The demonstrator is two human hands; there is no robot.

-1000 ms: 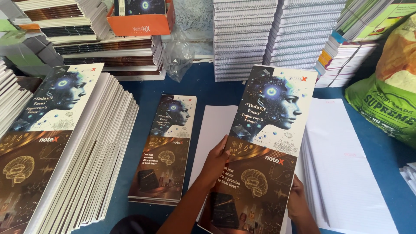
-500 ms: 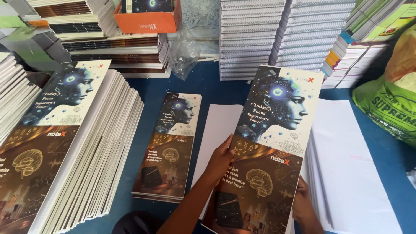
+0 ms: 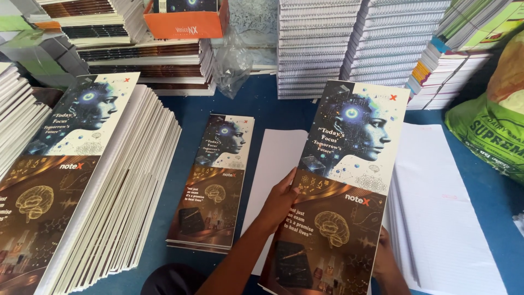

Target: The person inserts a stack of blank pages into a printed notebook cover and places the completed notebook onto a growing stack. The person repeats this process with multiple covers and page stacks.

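I hold a long printed cover sheet (image 3: 341, 180), tilted up over a stack of white ruled paper (image 3: 436, 202). It shows a bluish head profile on top and a brown brain picture below. My left hand (image 3: 281, 199) grips its left edge near the middle. My right hand (image 3: 385, 257) holds its lower right edge, mostly hidden behind the sheet. A small pile of the same covers (image 3: 215, 180) lies to the left on the blue surface.
A tall fanned stack of covered books (image 3: 93, 186) fills the left. Stacks of notebooks (image 3: 338, 43) line the back, with an orange box (image 3: 185, 22) and a clear plastic bag (image 3: 232, 63). A green sack (image 3: 491, 131) sits at the right.
The cover sheet has shifted slightly right and up in my hands. My left hand has slid along its left edge. The piles have not moved.
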